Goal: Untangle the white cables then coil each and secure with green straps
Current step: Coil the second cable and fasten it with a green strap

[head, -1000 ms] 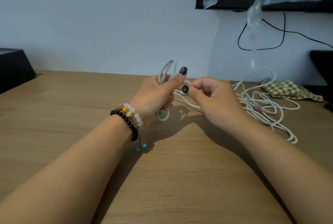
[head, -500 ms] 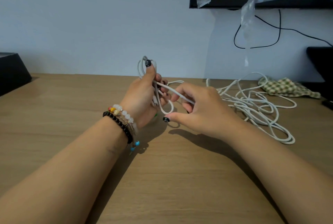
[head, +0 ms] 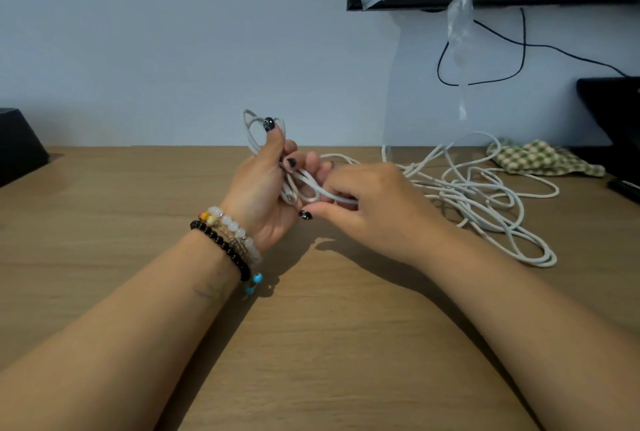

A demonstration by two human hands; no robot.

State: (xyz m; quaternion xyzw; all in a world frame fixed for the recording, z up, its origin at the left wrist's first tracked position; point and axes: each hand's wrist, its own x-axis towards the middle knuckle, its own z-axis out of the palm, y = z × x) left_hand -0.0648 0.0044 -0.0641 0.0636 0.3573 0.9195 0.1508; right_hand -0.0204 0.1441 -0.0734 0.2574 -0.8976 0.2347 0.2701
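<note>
Soft even daylight, dark shadows under the forearms on the table [head: 104, 222], wide-angle edge bending

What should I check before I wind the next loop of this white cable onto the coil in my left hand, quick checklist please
1. Coil held firmly: ok. The left hand grips the coil, thumb pressed over its loops.
2. Feeding strand under control: ok. The right hand pinches the strand just beside the coil.
3. Slack free to feed: not ok. The loose cable on the table is a pile of crossed loops.
4. Green strap at hand: cannot tell. No strap shows clearly.
5. Path clear of snags: ok. The checked cloth lies behind the pile, not on it.
</note>
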